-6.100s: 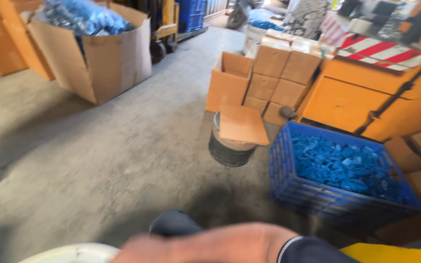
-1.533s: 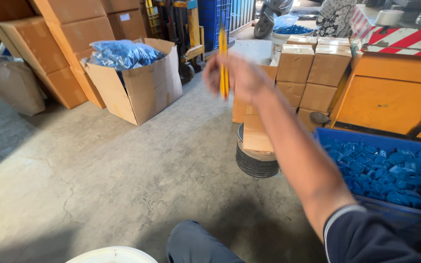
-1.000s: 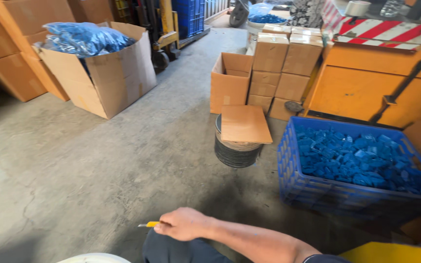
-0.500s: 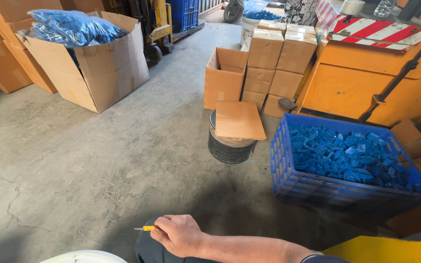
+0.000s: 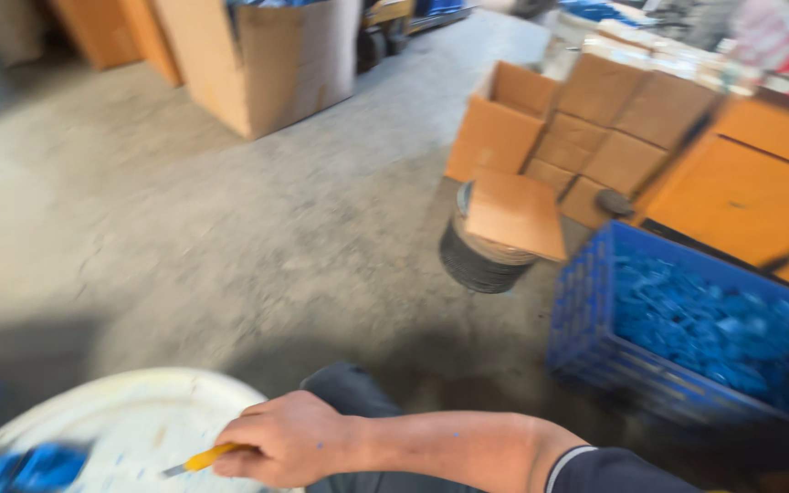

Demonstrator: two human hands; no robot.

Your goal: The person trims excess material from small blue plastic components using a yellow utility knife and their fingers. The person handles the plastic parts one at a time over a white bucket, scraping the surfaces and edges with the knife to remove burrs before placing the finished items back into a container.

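Since the earlier look, the view has dipped down and to the left, so a round white tub [image 5: 130, 411] now shows at the near left, and the right hand [image 5: 289, 438] has come over its rim. That hand's fingers [image 5: 239, 452] are closed around a small knife with a yellow handle [image 5: 198, 459]. Its thin grey tip points left, just above the tub. The tub holds a few blue plastic pieces [image 5: 25, 466] at its near left edge, but they are blurry. The left hand cannot be seen.

On the right stands a blue crate [image 5: 595, 315], and it is full of more blue plastic bits [image 5: 714, 324]. Just left of the crate is a round dark bucket [image 5: 477, 260] with a flat piece of brown cardboard [image 5: 515, 215] lying across its top. Behind the bucket is an open, small brown box [image 5: 499, 123], and beside it a stack of closed brown boxes [image 5: 618, 123]. Far away, near the top, sits a big open cardboard box [image 5: 267, 59]. What is inside it cannot be seen well. All of these rest on the grey concrete floor [image 5: 184, 219].
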